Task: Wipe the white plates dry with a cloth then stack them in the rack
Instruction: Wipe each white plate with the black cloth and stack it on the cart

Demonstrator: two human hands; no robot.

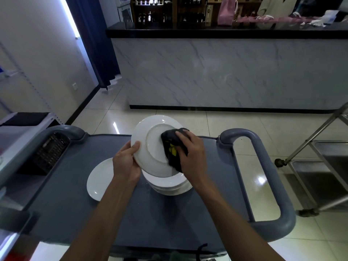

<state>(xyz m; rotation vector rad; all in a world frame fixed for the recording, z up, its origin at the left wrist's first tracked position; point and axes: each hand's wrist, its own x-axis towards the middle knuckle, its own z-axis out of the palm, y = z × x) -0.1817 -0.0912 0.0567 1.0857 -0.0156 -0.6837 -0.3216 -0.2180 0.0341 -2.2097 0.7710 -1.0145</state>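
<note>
My left hand (126, 162) grips the left rim of a white plate (150, 144), tilted up with its underside facing me above the grey cart. My right hand (190, 155) presses a dark cloth (172, 147) with a yellow mark against the right side of that underside. Under the held plate stands a stack of white plates (170, 187). A single white plate (99, 179) lies flat to the left of the stack, partly hidden by my left forearm.
The grey cart top (169, 219) has raised handles at the left (64, 130) and right (263, 176). A black basket (49, 153) hangs at the cart's left. A steel rack on wheels (320, 162) stands right; a marble counter (226, 72) lies ahead.
</note>
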